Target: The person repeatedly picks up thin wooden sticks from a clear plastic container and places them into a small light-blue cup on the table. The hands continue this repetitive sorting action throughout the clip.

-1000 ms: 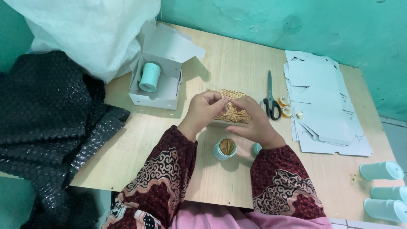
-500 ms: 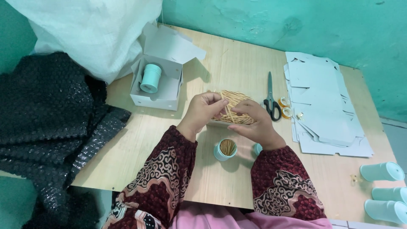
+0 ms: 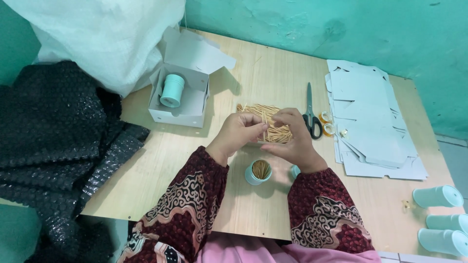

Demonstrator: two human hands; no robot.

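Observation:
My left hand (image 3: 237, 130) and my right hand (image 3: 292, 139) meet over a loose pile of thin wooden sticks (image 3: 265, 129) on the wooden table (image 3: 161, 165). Both hands pinch a small bunch of upright sticks between the fingertips. Just below the hands stands a small teal cup (image 3: 258, 172), open at the top and filled with sticks standing on end. A teal lid (image 3: 294, 170) peeks out beside my right wrist.
An open white box (image 3: 183, 92) holding a teal cylinder (image 3: 172, 90) sits at the left. Black-handled scissors (image 3: 311, 112) and tape rolls (image 3: 325, 122) lie right of the pile, beside a stack of flat white box blanks (image 3: 370, 122). Teal cups (image 3: 438, 196) lie at the right edge. Black bubble wrap (image 3: 53, 141) covers the left.
My hands have drawn slightly closer together over the stick pile and now lift a small bunch upright; nothing else has moved.

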